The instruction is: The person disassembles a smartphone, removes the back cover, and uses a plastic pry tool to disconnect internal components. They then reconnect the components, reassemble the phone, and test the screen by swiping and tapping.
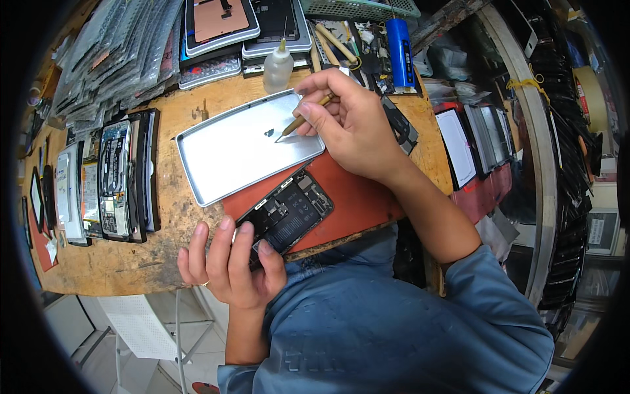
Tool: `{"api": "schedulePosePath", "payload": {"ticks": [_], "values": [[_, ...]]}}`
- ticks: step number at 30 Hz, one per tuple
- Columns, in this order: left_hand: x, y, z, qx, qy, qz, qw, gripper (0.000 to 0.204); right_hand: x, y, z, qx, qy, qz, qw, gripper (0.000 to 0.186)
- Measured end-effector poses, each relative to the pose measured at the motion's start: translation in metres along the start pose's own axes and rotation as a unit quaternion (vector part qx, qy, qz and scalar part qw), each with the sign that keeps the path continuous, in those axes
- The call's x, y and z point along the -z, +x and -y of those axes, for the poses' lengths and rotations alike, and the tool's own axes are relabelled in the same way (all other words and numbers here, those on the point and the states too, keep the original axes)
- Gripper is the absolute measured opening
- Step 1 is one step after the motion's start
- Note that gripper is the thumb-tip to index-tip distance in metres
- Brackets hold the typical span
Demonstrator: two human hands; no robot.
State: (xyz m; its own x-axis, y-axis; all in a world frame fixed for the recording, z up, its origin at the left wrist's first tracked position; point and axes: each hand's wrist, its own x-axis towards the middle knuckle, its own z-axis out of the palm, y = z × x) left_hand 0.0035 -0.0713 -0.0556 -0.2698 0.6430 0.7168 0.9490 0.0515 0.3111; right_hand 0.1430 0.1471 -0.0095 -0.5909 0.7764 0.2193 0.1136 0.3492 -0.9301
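My left hand (231, 266) is closed around the near-left end of an opened smartphone (293, 205), with its battery and circuit parts bare; the fingers hide that end. The phone is tilted over a red-brown mat (367, 197). Between the thumb and fingers of my right hand (351, 121) is a slim, brass-coloured pointed tool (293, 126). Its tip is over a shallow silvery metal tray (226, 154), close to a tiny dark part (269, 132) lying there. Whether the tip touches the tray I cannot tell.
A clear squeeze bottle (278, 69) with a needle tip stands behind the tray. Upright phone parts (118, 177) line the left, below bubble-wrapped screens (118, 59). A blue cylindrical device (399, 52) stands at the back right. A white chair (141, 325) is beyond the bench's front-left edge.
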Motion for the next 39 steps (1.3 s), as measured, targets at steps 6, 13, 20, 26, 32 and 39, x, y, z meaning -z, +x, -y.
{"api": "schedulePosePath", "payload": {"ticks": [6,13,20,26,32,39], "values": [[0.003,0.006,0.002,0.033,-0.053,0.04,0.997,0.013,0.007,-0.01,0.031,0.034,0.013,0.009,0.999,0.024],[0.002,0.013,0.003,0.065,-0.112,0.047,0.99,0.01,-0.002,-0.045,0.073,0.031,0.072,0.061,0.995,0.026],[0.002,0.016,0.001,0.071,-0.115,0.043,0.99,0.013,-0.01,-0.057,0.063,0.011,0.063,0.104,0.992,0.028],[0.001,0.014,0.003,0.065,-0.113,0.04,0.991,0.01,-0.014,-0.059,0.057,0.035,0.059,0.074,0.995,0.028],[0.003,0.013,0.002,0.065,-0.105,0.043,0.991,0.009,-0.014,-0.058,0.057,0.047,0.056,0.073,0.995,0.027],[0.003,0.013,0.002,0.065,-0.099,0.041,0.992,0.009,-0.014,-0.057,0.056,0.062,0.041,0.079,0.994,0.027]]}}
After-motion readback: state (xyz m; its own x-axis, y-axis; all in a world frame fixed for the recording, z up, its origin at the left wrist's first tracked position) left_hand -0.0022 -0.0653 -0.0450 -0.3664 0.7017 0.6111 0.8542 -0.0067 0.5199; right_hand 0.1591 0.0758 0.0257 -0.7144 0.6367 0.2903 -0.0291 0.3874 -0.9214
